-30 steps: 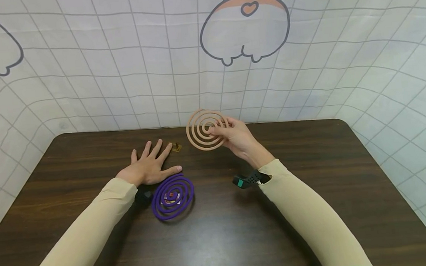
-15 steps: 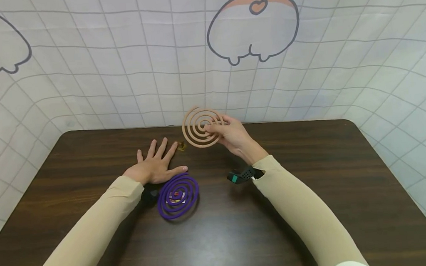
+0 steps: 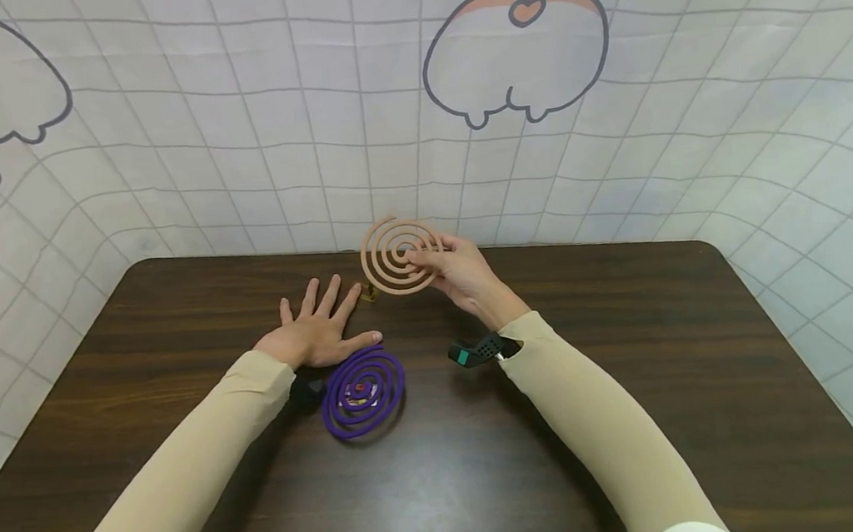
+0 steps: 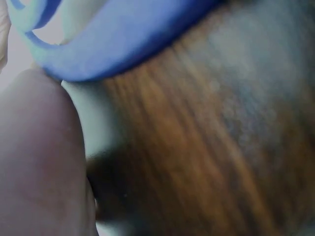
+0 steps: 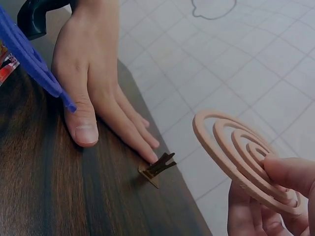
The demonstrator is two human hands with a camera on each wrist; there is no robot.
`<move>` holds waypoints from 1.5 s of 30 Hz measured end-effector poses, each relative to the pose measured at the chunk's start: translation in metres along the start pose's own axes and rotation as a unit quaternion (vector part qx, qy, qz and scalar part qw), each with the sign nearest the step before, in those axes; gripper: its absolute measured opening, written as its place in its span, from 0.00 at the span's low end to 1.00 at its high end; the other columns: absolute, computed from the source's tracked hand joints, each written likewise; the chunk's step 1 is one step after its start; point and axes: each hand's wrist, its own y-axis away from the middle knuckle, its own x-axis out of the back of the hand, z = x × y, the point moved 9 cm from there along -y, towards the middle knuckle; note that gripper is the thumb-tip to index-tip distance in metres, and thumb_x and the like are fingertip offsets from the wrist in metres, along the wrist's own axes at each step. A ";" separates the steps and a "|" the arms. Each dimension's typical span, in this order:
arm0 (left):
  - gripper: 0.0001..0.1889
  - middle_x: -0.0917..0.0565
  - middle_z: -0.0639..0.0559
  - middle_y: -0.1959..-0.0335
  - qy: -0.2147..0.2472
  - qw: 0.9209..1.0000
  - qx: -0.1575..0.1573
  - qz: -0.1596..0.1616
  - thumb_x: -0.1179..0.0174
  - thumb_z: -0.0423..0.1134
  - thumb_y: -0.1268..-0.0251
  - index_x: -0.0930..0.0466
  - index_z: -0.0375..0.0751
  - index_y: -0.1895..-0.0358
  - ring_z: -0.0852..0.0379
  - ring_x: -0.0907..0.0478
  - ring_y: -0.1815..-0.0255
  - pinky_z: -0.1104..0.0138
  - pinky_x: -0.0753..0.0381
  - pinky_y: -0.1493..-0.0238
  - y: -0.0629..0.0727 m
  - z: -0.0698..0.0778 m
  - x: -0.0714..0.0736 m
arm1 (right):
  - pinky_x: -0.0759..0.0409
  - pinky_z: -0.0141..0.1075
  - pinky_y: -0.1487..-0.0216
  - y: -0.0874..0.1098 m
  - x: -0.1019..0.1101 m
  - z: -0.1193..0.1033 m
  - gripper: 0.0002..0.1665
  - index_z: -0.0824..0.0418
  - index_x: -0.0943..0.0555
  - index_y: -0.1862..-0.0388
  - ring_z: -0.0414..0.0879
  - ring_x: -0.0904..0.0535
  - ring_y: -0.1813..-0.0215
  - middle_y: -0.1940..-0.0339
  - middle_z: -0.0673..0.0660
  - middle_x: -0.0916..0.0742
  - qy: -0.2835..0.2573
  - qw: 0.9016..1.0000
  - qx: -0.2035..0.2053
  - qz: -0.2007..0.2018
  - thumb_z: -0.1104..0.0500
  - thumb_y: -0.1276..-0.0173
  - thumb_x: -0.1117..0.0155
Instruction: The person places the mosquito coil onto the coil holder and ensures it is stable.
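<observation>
In the head view my left hand [image 3: 315,331] lies flat on the table with its fingers spread. Its index fingertip touches or nearly touches a small brass mosquito coil stand [image 5: 149,177], whose prongs point up. My right hand [image 3: 465,281] pinches a tan mosquito coil [image 5: 212,153] between thumb and fingers and holds it tilted above the table, just right of the stand. A purple mosquito coil [image 3: 349,434] sits tilted by the left thumb; the right wrist view shows its outer end at that thumb. What props it up is hidden.
Under the purple coil a small colourful packet [image 5: 9,69] shows. The dark wooden table [image 3: 630,367] ends at a white grid-patterned curtain [image 3: 252,146] close behind the stand. A black wrist device [image 3: 478,351] sits at the right wrist.
My right hand has carried the tan mosquito coil left, closer to the brass stand. The left hand stays in place on the table. The head view has shifted slightly.
</observation>
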 end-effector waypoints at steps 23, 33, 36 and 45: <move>0.57 0.80 0.50 0.14 -0.011 1.000 0.010 -0.014 0.68 0.89 0.41 0.76 0.63 0.16 0.39 0.87 0.15 0.26 0.77 0.23 -0.011 -0.006 -0.008 | 0.12 0.29 0.59 -0.009 -0.017 0.016 0.10 0.63 0.19 0.52 0.41 0.13 0.62 0.62 0.52 0.14 0.013 1.000 -0.012 0.006 0.66 0.30 0.30; 0.60 0.82 0.51 0.15 0.006 1.000 0.011 -0.022 0.69 0.91 0.44 0.74 0.61 0.15 0.39 0.88 0.15 0.27 0.81 0.24 -0.008 -0.005 -0.007 | 0.12 0.30 0.58 -0.011 -0.025 0.021 0.10 0.62 0.20 0.52 0.41 0.13 0.61 0.60 0.53 0.14 0.023 1.000 -0.019 0.003 0.65 0.29 0.30; 0.60 0.83 0.51 0.15 0.011 1.000 0.010 -0.024 0.70 0.90 0.43 0.72 0.60 0.15 0.39 0.87 0.15 0.27 0.82 0.24 -0.002 -0.002 -0.004 | 0.12 0.30 0.58 -0.011 -0.026 0.022 0.10 0.63 0.20 0.52 0.42 0.13 0.60 0.60 0.53 0.14 0.025 0.999 -0.022 0.004 0.65 0.29 0.30; 0.57 0.81 0.48 0.14 0.011 1.000 0.003 -0.025 0.68 0.87 0.38 0.71 0.57 0.14 0.37 0.86 0.15 0.27 0.81 0.24 0.007 0.005 0.003 | 0.13 0.29 0.58 -0.013 -0.027 0.026 0.14 0.64 0.20 0.47 0.41 0.13 0.60 0.59 0.53 0.14 0.025 0.999 -0.027 0.009 0.65 0.30 0.29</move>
